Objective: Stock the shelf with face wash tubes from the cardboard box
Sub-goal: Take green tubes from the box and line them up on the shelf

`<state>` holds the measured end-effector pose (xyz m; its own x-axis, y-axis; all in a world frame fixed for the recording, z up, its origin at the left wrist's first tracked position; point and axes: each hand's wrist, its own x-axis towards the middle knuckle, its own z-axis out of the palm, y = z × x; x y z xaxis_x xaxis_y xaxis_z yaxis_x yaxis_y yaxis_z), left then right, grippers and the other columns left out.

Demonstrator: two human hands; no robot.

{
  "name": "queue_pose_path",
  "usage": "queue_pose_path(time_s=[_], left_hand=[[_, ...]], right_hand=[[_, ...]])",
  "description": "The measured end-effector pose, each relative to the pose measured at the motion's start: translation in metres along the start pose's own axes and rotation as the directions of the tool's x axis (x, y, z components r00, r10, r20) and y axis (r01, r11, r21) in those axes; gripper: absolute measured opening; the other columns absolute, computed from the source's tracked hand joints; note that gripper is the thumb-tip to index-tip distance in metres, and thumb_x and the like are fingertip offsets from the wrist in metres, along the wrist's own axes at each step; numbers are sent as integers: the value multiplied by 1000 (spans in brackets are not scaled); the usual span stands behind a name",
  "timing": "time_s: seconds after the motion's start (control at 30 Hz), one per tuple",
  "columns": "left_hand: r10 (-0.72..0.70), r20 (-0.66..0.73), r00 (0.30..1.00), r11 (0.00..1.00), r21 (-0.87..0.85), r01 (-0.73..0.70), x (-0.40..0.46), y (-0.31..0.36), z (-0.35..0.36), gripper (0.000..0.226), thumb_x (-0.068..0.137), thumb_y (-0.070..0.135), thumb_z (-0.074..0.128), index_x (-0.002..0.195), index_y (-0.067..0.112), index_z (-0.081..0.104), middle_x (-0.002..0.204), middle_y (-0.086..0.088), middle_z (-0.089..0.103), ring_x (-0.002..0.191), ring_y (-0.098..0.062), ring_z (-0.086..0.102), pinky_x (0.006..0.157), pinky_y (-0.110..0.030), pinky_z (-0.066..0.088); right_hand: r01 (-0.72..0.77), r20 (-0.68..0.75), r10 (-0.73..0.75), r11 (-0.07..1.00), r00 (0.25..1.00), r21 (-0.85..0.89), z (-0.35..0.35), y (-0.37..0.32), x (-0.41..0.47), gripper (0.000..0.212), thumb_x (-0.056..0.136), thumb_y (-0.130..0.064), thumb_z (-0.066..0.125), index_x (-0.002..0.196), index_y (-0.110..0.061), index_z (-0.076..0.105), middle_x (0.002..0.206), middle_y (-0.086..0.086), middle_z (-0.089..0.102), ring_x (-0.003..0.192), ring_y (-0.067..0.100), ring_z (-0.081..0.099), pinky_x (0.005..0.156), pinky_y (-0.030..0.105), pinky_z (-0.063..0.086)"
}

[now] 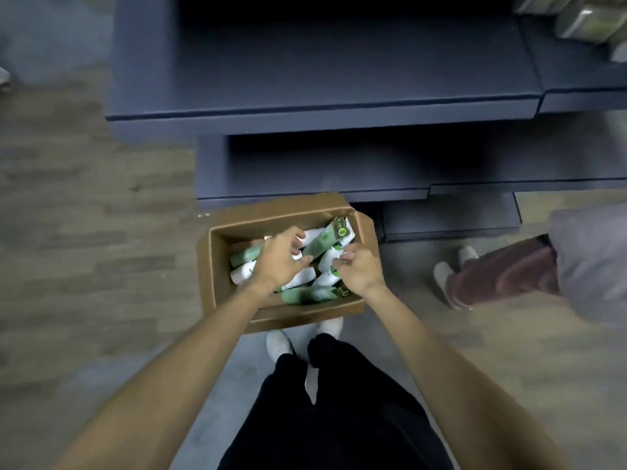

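Black trousers [339, 412] standing nearest, both hands reaching into cardboard box [285, 212] on floor holding jumbled face wash tubes [298, 295], left hand [276, 262] fingers spreading loosely curled over them, right hand [356, 268] pinching a white tube [327, 262], dark shelf [322, 79] lying beyond.

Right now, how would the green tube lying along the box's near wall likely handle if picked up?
The green tube is small and probably light. Its flattish shape suggests little rolling. The glossy-looking skin may be slippery. It lies loose among other tubes, so neighbours may shift.
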<state>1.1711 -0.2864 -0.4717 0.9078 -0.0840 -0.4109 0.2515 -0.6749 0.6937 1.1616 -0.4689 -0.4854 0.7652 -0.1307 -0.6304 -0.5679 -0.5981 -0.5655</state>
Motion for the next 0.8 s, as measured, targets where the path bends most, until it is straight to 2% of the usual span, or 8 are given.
queue_pose_path(time_s=[0.07, 0.17, 0.3, 0.4, 0.5, 0.63, 0.7, 0.8], left_hand=[[-29, -19, 999, 1000, 3, 29, 2, -10, 6, 36, 80, 22, 79, 110, 19, 60, 101, 2, 66, 85, -15, 67, 75, -27, 52], [-82, -11, 997, 996, -22, 81, 4, -27, 14, 35, 81, 24, 79, 110, 19, 60, 98, 5, 62, 86, -16, 67, 74, -26, 52], [-130, -46, 990, 985, -116, 124, 6, -39, 18, 35, 80, 22, 80, 109, 18, 61, 99, 1, 64, 86, -16, 69, 76, -30, 55], [-153, -53, 987, 979, -144, 144, -1, -46, 20, 33, 80, 19, 80, 108, 19, 61, 99, 2, 65, 84, -10, 68, 72, -21, 52], [-169, -67, 983, 976, -150, 158, -8, -55, 23, 35, 79, 23, 81, 107, 23, 61, 100, 3, 66, 85, -9, 69, 77, -23, 53], [-193, -72, 979, 969, -171, 178, -13, -57, 17, 34, 79, 24, 81, 106, 24, 61, 99, 5, 66, 86, -9, 69, 76, -20, 51], [-186, -72, 980, 968, -186, 171, -14, -55, 11, 35, 80, 22, 81, 108, 21, 62, 100, 4, 65, 87, -9, 68, 72, -18, 50], [-156, -86, 984, 971, -195, 137, -12, -50, 1, 35, 81, 21, 80, 111, 19, 62, 100, 4, 66, 86, -7, 67, 69, -12, 47]], right_hand=[[-8, -4, 8, 1000, 1000, 22, 16, -1, 12, 23, 92, -26, 64, 106, -9, 57, 95, 4, 62, 93, 22, 57, 73, 24, 38], [-39, -132, 46, 998, 990, 57, 40, -6, 27, 18, 92, -24, 63, 86, -10, 53, 79, 6, 61, 79, 28, 60, 67, 28, 40], [-107, -281, 146, 983, 949, 148, 51, -13, 41, 24, 96, -28, 60, 93, -5, 60, 91, 15, 71, 87, 33, 67, 68, 29, 42], [-129, -345, 175, 980, 922, 153, 51, -16, 48, 29, 96, -35, 60, 85, -8, 61, 88, 13, 71, 87, 34, 66, 70, 30, 43], [-122, -381, 182, 977, 906, 177, 55, -13, 51, 26, 96, -35, 60, 81, -15, 59, 85, 9, 72, 88, 33, 66, 77, 35, 48], [35, -390, 33, 985, 920, 167, 54, -7, 42, 21, 98, -26, 59, 81, -17, 53, 69, 2, 63, 69, 26, 58, 74, 34, 46], [139, -367, -83, 981, 927, 131, 49, -7, 33, 20, 98, -25, 59, 81, -18, 51, 63, -3, 55, 58, 18, 51, 67, 34, 47], [287, -272, -265, 957, 925, 46, 35, -11, 19, 21, 99, -28, 58, 82, -19, 49, 64, -3, 58, 60, 18, 60, 62, 37, 51]])
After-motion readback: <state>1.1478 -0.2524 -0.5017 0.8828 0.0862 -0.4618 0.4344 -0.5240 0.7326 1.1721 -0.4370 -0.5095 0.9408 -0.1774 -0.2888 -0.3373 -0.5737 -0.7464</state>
